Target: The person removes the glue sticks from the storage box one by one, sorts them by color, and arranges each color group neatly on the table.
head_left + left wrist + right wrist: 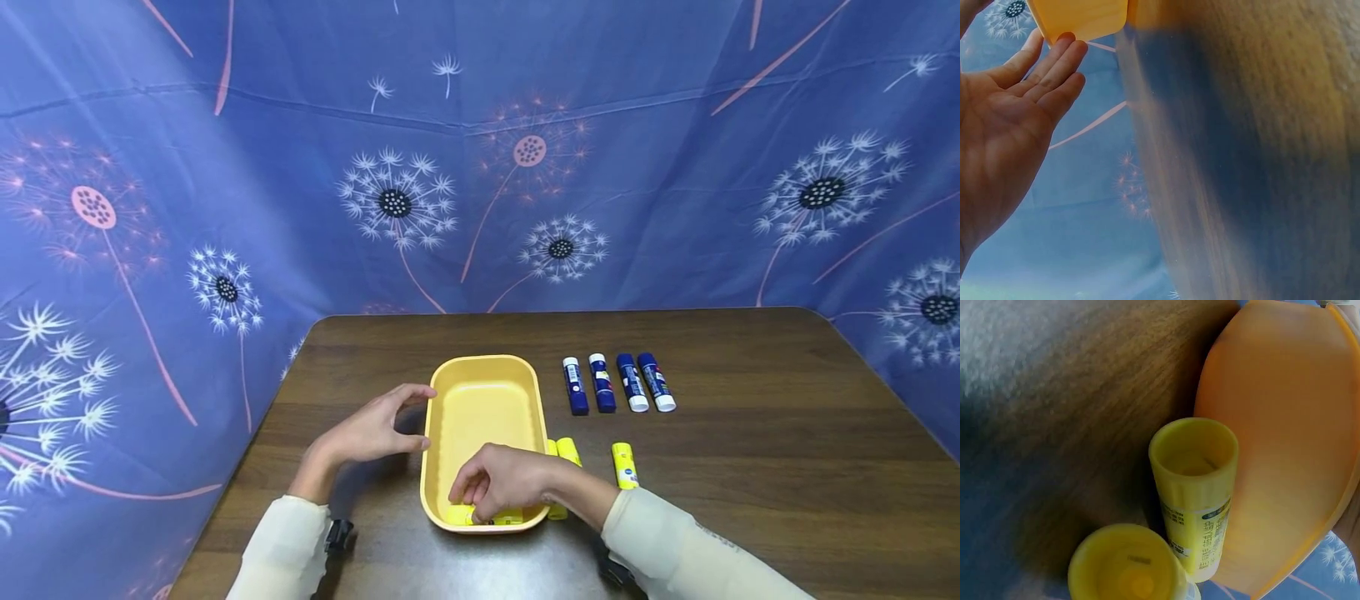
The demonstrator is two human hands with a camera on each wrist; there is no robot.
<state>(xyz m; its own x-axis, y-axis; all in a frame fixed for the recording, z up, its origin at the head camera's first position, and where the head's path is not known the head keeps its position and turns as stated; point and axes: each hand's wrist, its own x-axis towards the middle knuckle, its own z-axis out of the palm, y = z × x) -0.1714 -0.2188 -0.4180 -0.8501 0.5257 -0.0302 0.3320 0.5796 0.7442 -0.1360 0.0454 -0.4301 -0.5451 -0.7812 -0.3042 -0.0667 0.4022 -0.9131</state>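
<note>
A yellow tray lies on the table, its corner also visible in the left wrist view. Against its left rim is my left hand, fingertips and thumb at the edge; its fingers look fairly straight in the left wrist view. Inside the near end of the tray, my right hand pinches a yellow glue stick with curled fingers. Another yellow glue stick lies beside it, partly covered by the hand. In the right wrist view, a yellow glue stick stands out beside the tray wall; the right hand is mostly hidden there.
Several blue-and-white glue sticks lie in a row right of the tray. Yellow glue sticks lie along its right side, partly under my right wrist. A separate yellow glue stick is close to the right sleeve. Patterned blue cloth hangs behind.
</note>
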